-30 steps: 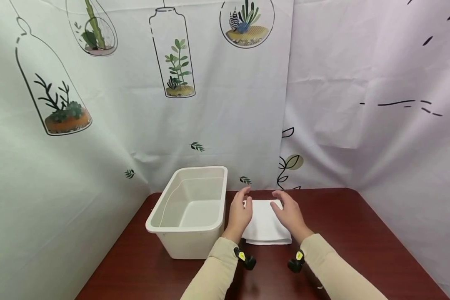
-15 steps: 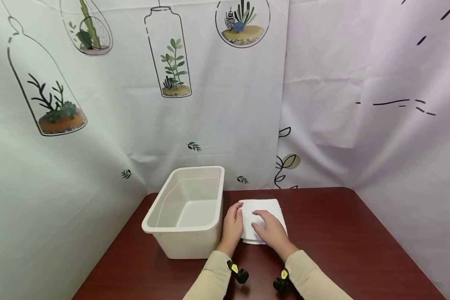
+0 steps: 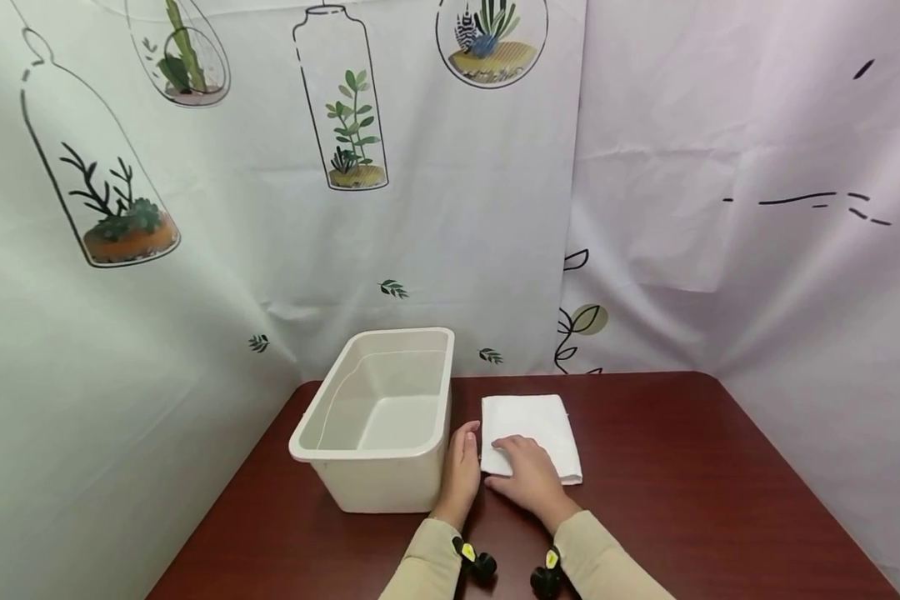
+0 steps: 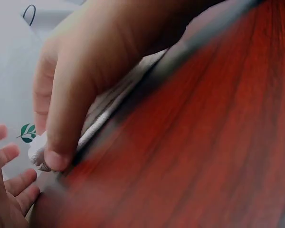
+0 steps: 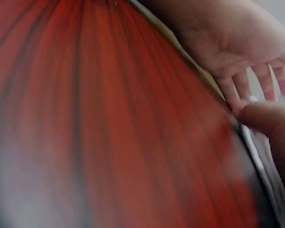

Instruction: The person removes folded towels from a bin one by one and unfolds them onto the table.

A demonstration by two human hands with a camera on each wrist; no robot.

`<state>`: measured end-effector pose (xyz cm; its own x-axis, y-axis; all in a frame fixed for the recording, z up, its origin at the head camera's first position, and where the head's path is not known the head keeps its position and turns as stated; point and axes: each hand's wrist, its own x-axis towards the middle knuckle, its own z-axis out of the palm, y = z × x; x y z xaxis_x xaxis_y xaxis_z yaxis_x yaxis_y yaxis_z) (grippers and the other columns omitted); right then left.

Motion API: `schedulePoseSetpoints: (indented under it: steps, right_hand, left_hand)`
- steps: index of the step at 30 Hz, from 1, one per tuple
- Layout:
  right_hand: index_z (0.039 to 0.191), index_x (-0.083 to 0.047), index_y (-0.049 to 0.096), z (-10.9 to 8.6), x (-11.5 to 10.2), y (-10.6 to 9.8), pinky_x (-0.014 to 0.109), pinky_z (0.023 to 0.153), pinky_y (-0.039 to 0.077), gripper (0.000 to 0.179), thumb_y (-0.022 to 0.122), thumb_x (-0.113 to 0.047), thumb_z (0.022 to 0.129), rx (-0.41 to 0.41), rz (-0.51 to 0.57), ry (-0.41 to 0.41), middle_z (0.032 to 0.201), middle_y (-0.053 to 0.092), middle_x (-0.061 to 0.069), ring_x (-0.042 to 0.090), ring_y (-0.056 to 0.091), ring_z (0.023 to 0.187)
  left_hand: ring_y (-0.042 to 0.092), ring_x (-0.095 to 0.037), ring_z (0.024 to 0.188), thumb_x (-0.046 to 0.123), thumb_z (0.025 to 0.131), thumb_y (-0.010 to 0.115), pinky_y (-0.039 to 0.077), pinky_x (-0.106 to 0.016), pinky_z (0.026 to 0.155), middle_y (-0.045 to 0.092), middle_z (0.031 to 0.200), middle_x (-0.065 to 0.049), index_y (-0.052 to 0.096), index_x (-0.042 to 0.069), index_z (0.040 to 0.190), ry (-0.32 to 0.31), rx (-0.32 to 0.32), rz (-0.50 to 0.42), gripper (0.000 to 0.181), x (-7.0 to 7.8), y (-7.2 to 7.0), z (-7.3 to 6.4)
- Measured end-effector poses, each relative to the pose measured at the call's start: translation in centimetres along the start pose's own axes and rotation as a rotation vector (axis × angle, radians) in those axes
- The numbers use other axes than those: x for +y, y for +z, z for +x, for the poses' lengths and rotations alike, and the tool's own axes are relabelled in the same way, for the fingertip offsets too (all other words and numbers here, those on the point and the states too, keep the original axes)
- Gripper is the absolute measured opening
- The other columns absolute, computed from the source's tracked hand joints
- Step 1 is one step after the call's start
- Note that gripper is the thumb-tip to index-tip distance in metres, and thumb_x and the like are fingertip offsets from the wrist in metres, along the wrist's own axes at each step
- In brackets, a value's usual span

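Right grip (image 3: 527, 475) pinching near-left corner of square-folded white fabric cloth (image 3: 543, 421), flat on red wood-grained bench (image 3: 682, 483). Left grip (image 3: 461, 471) loose, between cloth and cream rectangular plastic tub (image 3: 375, 487). Risk: one-corner pull could unfold layers; narrow gap, left knuckles might nudge tub.

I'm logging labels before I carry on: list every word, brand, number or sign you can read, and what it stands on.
Readable text: none.
Yellow patches on the black wrist devices: any marking is too small to read.
Folded white cloth, bin, table: no lettering shows.
Backdrop: printed drawings, no words.
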<state>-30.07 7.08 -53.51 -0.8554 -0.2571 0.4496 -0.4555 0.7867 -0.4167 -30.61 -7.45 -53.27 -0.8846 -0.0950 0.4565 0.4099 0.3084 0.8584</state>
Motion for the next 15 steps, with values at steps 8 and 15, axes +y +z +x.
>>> schedulePoseSetpoints:
  steps: [8,15]
  right_hand:
    - [0.102,-0.013,0.073,0.5,-0.8,1.3,0.048,0.080,0.051,0.032,0.083,-0.024,0.073,0.139,-0.097,0.051,0.101,0.067,0.006,0.030,0.062,0.094]
    - [0.096,-0.014,0.077,0.7,-0.9,1.7,0.046,0.066,0.049,0.013,0.076,-0.020,0.084,0.210,-0.088,0.097,0.087,0.066,0.004,0.029,0.060,0.079]
  left_hand:
    - [0.053,-0.042,0.126,0.013,0.110,0.038,0.040,-0.056,0.107,0.060,0.130,-0.023,0.057,-0.005,0.130,0.011,0.005,0.000,0.033,0.2,0.0,-0.1]
    - [0.055,-0.036,0.124,0.014,0.110,0.039,0.043,-0.048,0.105,0.062,0.131,-0.019,0.058,-0.003,0.131,-0.012,-0.013,0.001,0.033,0.4,-0.2,-0.2]
